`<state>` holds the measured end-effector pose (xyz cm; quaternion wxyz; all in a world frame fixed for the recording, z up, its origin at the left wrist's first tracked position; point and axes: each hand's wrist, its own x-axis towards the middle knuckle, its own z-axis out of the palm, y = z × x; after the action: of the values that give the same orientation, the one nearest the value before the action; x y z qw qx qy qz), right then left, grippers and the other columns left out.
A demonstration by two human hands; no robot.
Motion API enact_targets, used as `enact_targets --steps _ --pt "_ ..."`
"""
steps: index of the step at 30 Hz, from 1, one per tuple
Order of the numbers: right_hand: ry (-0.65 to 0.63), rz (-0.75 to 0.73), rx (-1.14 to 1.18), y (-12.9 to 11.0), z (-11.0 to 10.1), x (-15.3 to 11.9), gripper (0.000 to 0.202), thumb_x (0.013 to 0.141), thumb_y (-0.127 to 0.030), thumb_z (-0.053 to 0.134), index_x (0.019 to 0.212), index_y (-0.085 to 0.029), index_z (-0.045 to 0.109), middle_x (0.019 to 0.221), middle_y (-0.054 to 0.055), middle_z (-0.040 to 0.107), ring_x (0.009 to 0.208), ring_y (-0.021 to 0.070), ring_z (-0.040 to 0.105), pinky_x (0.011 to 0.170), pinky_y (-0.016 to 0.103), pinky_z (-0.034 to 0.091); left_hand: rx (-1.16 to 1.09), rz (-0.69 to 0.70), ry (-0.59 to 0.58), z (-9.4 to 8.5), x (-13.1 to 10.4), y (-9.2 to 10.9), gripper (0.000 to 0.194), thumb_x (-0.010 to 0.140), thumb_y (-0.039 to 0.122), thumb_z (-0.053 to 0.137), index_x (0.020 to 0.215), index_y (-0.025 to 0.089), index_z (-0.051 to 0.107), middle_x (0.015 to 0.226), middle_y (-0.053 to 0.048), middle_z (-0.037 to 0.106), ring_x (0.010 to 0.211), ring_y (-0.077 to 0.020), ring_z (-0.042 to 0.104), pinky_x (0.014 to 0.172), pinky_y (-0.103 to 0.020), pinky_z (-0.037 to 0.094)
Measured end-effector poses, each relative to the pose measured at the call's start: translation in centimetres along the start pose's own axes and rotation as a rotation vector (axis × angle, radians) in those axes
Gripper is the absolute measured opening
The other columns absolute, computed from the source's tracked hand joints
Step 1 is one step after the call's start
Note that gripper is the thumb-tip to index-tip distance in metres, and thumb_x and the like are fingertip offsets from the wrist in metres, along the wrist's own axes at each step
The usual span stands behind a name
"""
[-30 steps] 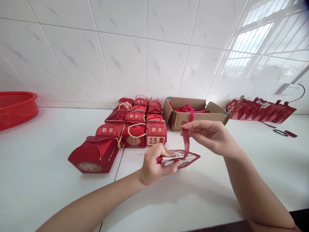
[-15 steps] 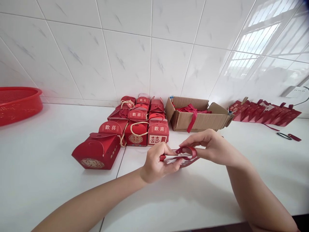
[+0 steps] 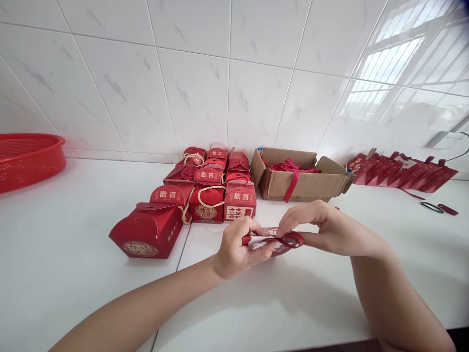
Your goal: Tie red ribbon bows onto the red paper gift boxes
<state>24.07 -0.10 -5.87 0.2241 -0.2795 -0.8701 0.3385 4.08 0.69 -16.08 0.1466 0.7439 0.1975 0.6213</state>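
My left hand (image 3: 240, 246) grips the left end of a small red and white paper bag (image 3: 258, 241), thumb in front and fingers behind. A red ribbon (image 3: 293, 239) forms a loop at the bag's top right side. My right hand (image 3: 315, 227) has its fingers closed on the ribbon close to the bag's opening. The bag is held above the white table, and both hands partly cover it.
Several red gift boxes (image 3: 208, 203) stand in rows, with one box (image 3: 146, 230) at the front left. Behind my right hand is a cardboard box (image 3: 300, 186) of red ribbons. Red bags (image 3: 403, 171) lean on the wall, a red basket (image 3: 32, 164) sits left.
My right hand's fingers have moved in over the bag's opening. The ribbon loop now lies flatter and points further right. My left hand keeps its hold on the bag.
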Motion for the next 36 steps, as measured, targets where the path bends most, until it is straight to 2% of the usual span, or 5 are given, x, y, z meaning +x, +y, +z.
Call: enact_targets --steps 3,7,14,25,36 --pt "-0.050 -0.047 -0.076 -0.17 -0.18 -0.20 0.017 0.083 -0.014 0.061 0.097 -0.017 0.070 0.091 0.005 0.070 0.077 0.0131 0.064 0.069 0.024 0.053 0.004 0.079 -0.034 -0.09 0.16 0.19 0.021 0.074 0.025 0.072 0.091 0.018 0.061 0.072 -0.004 0.069 0.060 -0.0133 0.060 0.057 -0.025 0.049" --pt "-0.076 -0.033 -0.124 -0.14 -0.13 -0.35 0.013 0.081 -0.015 0.063 0.093 -0.017 0.068 0.088 0.004 0.069 0.074 0.0118 0.062 0.066 0.023 0.051 0.021 0.131 -0.063 -0.14 0.22 0.40 0.017 0.073 0.022 0.074 0.087 0.018 0.065 0.068 -0.003 0.069 0.057 -0.0125 0.057 0.055 -0.025 0.047" --pt "-0.031 0.067 -0.105 -0.19 -0.04 -0.15 0.012 0.078 -0.021 0.067 0.089 -0.017 0.066 0.084 0.001 0.068 0.072 0.0105 0.060 0.066 0.020 0.051 0.015 0.097 -0.079 -0.22 0.29 0.60 0.015 0.074 0.024 0.073 0.084 0.016 0.066 0.067 -0.004 0.068 0.057 -0.0130 0.058 0.056 -0.026 0.047" --pt "-0.070 0.064 -0.086 -0.04 -0.15 -0.10 0.016 0.078 -0.022 0.067 0.093 -0.017 0.067 0.085 0.003 0.069 0.071 0.0110 0.059 0.065 0.022 0.051 0.011 0.097 -0.091 -0.25 0.32 0.64 0.015 0.072 0.022 0.074 0.084 0.017 0.066 0.067 -0.003 0.068 0.056 -0.0129 0.057 0.057 -0.026 0.046" --pt "-0.099 0.021 -0.054 0.69 -0.06 0.26 0.016 0.073 -0.023 0.072 0.087 -0.017 0.065 0.082 0.001 0.066 0.068 0.0097 0.058 0.063 0.021 0.050 0.022 0.105 -0.100 -0.20 0.32 0.73 0.015 0.073 0.022 0.073 0.085 0.017 0.066 0.067 -0.003 0.068 0.057 -0.0125 0.057 0.058 -0.026 0.046"
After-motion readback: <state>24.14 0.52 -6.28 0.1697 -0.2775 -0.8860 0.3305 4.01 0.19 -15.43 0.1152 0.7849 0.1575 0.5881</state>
